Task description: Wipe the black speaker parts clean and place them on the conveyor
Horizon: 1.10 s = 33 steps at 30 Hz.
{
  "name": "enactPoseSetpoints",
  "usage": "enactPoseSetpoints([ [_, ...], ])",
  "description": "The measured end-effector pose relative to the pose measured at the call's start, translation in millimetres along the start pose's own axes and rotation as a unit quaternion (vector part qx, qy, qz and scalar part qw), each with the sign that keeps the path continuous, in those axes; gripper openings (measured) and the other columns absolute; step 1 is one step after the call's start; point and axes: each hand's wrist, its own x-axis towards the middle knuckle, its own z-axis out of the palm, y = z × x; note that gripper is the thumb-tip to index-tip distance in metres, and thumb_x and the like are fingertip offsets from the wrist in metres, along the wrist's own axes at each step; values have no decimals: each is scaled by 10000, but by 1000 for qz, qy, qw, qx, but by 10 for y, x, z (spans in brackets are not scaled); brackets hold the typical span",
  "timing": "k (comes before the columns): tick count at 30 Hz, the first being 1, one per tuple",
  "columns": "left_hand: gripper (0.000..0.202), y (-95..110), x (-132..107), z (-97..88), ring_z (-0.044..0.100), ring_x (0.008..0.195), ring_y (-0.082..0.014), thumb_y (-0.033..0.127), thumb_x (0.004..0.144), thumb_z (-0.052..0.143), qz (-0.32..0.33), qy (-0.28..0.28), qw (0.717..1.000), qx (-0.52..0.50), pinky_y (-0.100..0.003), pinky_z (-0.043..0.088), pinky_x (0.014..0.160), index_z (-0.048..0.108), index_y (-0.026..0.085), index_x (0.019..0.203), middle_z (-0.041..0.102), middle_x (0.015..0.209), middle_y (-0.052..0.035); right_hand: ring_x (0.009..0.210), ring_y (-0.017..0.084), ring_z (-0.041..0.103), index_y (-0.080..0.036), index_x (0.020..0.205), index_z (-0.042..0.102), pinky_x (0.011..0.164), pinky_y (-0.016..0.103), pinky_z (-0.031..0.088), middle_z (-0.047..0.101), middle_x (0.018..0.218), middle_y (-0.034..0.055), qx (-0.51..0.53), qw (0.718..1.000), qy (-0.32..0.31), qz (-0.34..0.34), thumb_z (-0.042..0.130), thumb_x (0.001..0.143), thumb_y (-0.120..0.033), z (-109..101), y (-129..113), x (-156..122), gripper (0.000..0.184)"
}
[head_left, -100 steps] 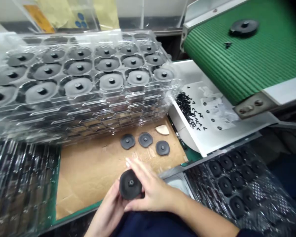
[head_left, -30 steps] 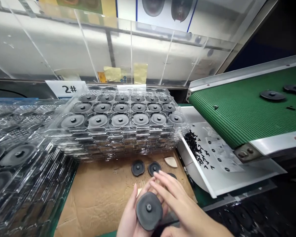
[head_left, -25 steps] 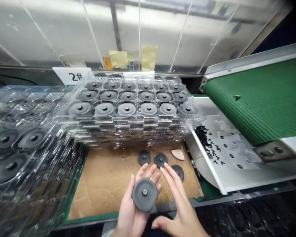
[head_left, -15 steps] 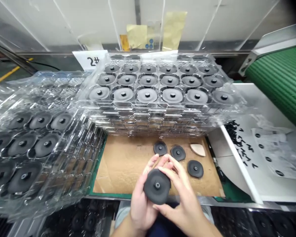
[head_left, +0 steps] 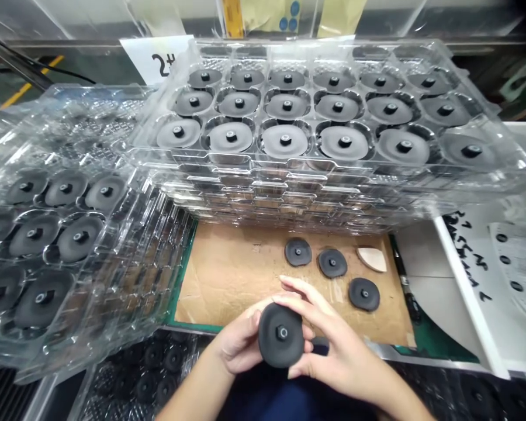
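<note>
Holding a matte black disc (head_left: 269, 345) with a central stud (head_left: 281, 333) in front of a cardboard sheet (head_left: 232, 275), left hand (head_left: 239, 342) cupped against its side, right hand (head_left: 337, 351) curled over its rim, underside hidden. Three more black discs (head_left: 332, 263) lie on the cardboard just beyond the fingers. Stacked clear plastic trays (head_left: 263, 166) hold rows of grey discs (head_left: 284, 141), lower layers hard to make out.

The black disc's (head_left: 281, 334) underside is hidden by the left hand (head_left: 239, 340); the printed sheet (head_left: 519, 269) is cut off at right.
</note>
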Motion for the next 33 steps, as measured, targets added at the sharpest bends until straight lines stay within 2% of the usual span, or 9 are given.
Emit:
enactPoseSetpoints([
  [4,541,-26,-16,-43,686,904,-258,459,727,680,19,12,1000,-7,-360,487,831,609,146,1162,723,992,-121,1382,303,269,-342,1355,439,1084,502,290,251,1511,92,-5,1000,-17,26,719,745,-351,-20,15,1,671],
  [15,729,-17,-23,-10,691,836,-264,520,564,768,11,29,999,7,-355,500,780,604,145,1168,712,947,-116,1393,298,238,-336,1356,435,1092,517,253,286,1497,83,25,998,-49,14,728,733,-372,-37,32,29,690],
  [22,724,8,-11,36,691,836,-275,505,530,791,2,34,999,30,-383,488,807,626,160,1144,716,963,-117,1396,300,227,-318,1369,424,1092,522,249,296,1496,89,27,997,-69,13,700,747,-442,-83,28,14,693],
  [25,662,-20,-15,20,687,830,-260,501,543,785,4,38,999,13,-368,490,799,653,141,1083,717,935,-110,1402,287,217,-323,1408,360,1095,501,266,267,1511,82,10,998,-68,6,660,780,-467,-71,52,-3,710],
  [27,600,-45,-14,-17,671,893,-262,487,593,764,25,67,997,-22,-378,484,837,656,134,1066,706,981,-110,1396,275,240,-316,1432,316,1095,472,289,279,1506,85,-25,999,-23,-4,610,813,-492,-41,129,-22,707],
  [29,539,-56,-4,-61,644,986,-267,440,640,753,69,122,988,-65,-399,458,917,645,143,1077,684,1082,-102,1327,255,375,-294,1412,364,1060,426,366,416,1413,94,-95,992,78,9,530,861,-501,12,271,-42,611],
  [31,501,-48,11,-97,630,1040,-266,385,645,766,118,180,971,-104,-395,436,975,640,160,1075,671,1147,-80,1143,240,549,-265,1345,471,949,393,475,557,1206,99,-171,967,180,52,447,907,-465,86,462,-59,482],
  [33,500,-28,21,-114,626,1063,-265,351,626,785,154,217,955,-133,-369,448,981,641,167,1067,684,1140,-66,950,246,620,-241,1253,567,804,399,537,580,1039,100,-219,943,233,94,424,912,-441,178,663,-74,421],
])
